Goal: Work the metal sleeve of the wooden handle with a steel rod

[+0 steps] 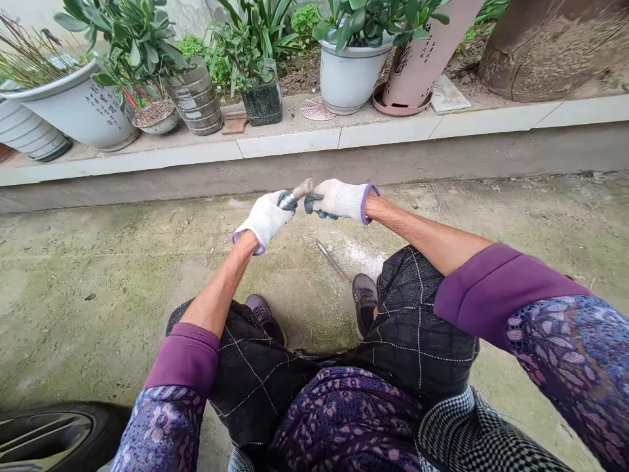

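Observation:
My left hand [269, 216], in a white work glove with a purple cuff and dark green palm, is closed around a short silver, ribbed or threaded rod with a thicker brownish end [297, 193]. That end points up and to the right. My right hand [339, 199], gloved the same way, is right beside the brownish end with its fingers curled together. Whatever those fingers may hold is hidden. On the concrete below lies a thin metal rod [333, 260], slanting toward my right shoe [364, 295].
White powder [366, 254] is scattered on the concrete floor near the rod. Ahead runs a low tiled ledge [289, 141] with several potted plants, among them a white pot [351, 77] and a pink planter [417, 65]. A vehicle wheel [59, 432] stands at lower left.

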`<state>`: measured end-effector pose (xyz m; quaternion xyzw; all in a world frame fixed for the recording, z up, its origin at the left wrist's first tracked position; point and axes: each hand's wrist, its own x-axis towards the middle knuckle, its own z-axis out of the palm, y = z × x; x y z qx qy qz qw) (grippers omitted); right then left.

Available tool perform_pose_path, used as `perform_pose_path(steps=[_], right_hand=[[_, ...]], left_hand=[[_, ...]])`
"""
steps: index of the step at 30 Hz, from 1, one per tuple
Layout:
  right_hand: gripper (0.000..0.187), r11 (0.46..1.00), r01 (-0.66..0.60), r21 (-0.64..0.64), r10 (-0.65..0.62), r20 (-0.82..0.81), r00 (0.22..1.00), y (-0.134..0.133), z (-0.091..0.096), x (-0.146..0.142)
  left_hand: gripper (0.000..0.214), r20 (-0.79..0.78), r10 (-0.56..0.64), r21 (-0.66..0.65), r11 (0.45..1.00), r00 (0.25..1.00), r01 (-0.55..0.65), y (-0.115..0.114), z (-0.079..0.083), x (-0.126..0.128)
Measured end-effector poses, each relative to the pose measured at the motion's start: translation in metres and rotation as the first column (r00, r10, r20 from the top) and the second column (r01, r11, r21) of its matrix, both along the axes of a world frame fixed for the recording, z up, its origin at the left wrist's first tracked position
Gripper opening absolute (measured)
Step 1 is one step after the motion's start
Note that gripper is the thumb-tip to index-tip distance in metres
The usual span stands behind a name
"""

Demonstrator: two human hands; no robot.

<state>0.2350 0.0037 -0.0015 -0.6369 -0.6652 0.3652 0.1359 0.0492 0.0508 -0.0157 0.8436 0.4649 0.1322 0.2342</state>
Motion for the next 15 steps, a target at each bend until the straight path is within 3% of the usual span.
perform_pose_path(steps=[5,10,13,15], right_hand=[[0.020,0.993,-0.085,0.082,0.084,0.011,0.996,-0.006,0.016,-0.015],[0.018,0.984,-0.073,0.162,0.055,0.113,0.992,-0.004,0.023,-0.007],[0.018,0.974,-0.087,0.210,0.053,0.160,0.986,-0.003,0.021,0.000],[0.016,0.976,-0.063,0.208,0.030,0.154,0.988,-0.001,0.020,0.004]], left_hand=[[0.022,-0.201,0.026,0.084,0.996,0.979,-0.009,0.013,-0.002,0.001],[0.028,-0.490,0.056,0.167,0.986,0.870,0.031,0.009,0.000,0.005],[0.030,-0.570,-0.023,0.136,0.983,0.822,0.122,0.002,0.002,0.007],[0.028,-0.542,-0.090,0.105,0.979,0.836,0.173,-0.003,0.004,0.007]])
